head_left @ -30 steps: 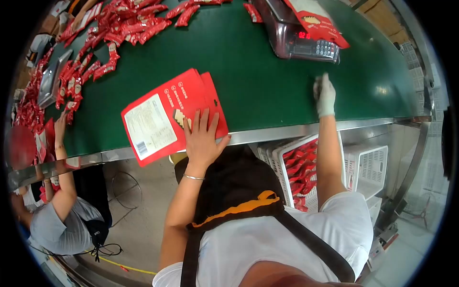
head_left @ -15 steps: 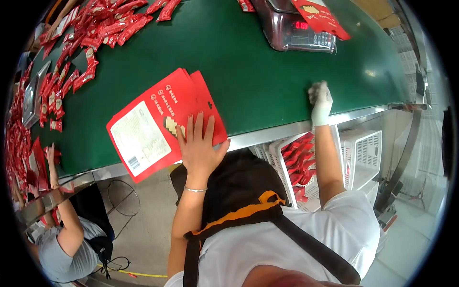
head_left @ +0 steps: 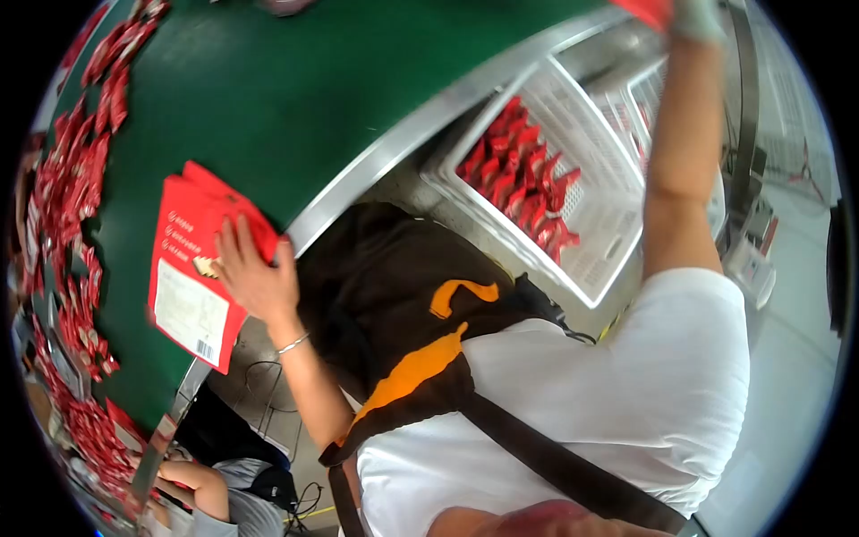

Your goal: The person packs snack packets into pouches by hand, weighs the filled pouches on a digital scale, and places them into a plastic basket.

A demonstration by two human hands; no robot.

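Note:
My bare left hand [head_left: 255,273], a bracelet on its wrist, lies flat on a small stack of red printed pouches [head_left: 183,237] with its fingers stretched out. The stack rests on the green table [head_left: 295,98], its lower part over the metal edge. At the top right border my right hand [head_left: 698,20], in a whitish glove, is blurred and partly cut off. A red pouch [head_left: 644,9] shows at its fingers and appears to be held there.
White plastic crates [head_left: 595,143] stand beyond the table edge, one with rows of red packets [head_left: 523,174] inside. Many small red packets [head_left: 67,188] are heaped along the left. Another person's arm [head_left: 201,483] is at the lower left.
The view has turned and shifted right. My right hand has moved from the table edge out to the right, and a red pouch is now at it. My left hand stays on the stack.

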